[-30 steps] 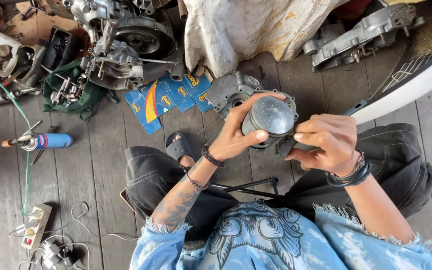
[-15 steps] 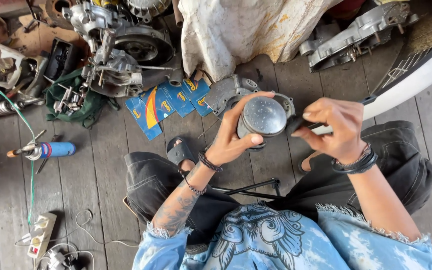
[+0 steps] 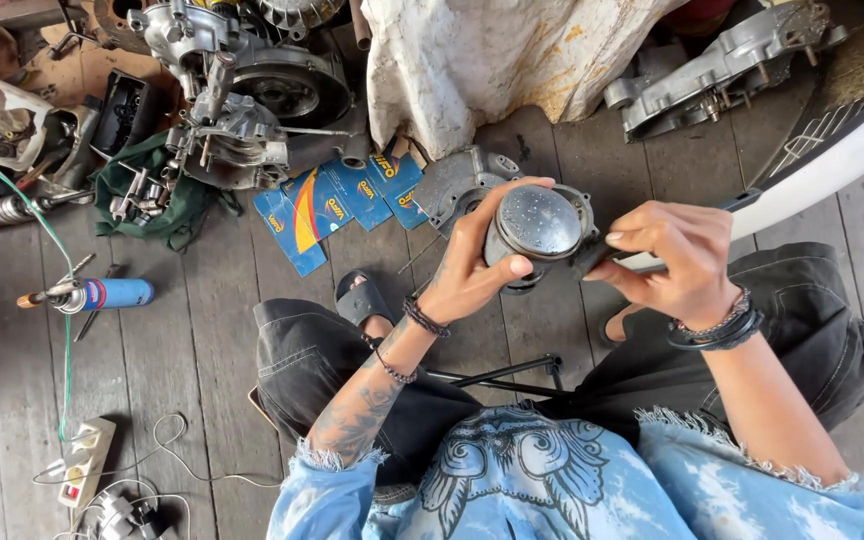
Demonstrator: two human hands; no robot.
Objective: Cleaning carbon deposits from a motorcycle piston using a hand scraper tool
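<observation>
Piston (image 3: 537, 222), a round metal part with a speckled grey crown, is held above the lap, gripped around its side by the left hand (image 3: 472, 270), whose fingers are curled about it with the thumb laid across the lower edge. A dark-handled tool (image 3: 642, 262) is pinched in the right hand (image 3: 677, 258), fingers closed on it, its tip set against the piston's right rim.

Compared with half a second ago, the right hand is seen lower and nearer to the piston, and the tool has been brought from above the rim down to its side; the left-hand grip is unchanged.

Grey, weathered floor planks (image 3: 182, 350) are seen beneath, and a sandalled foot (image 3: 360, 298) is rested on them. An engine block (image 3: 242, 90) is lying at the upper left beside a green rag (image 3: 177, 205) on which small metal parts are spread. Blue packets (image 3: 327, 205) are fanned out on the boards next to a grey engine cover (image 3: 452, 180). A blue torch canister (image 3: 102, 295) is lying at the left, and a white power strip (image 3: 82, 460) with wires is seen at the lower left. A stained cloth (image 3: 492, 60) is draped at the top.
</observation>
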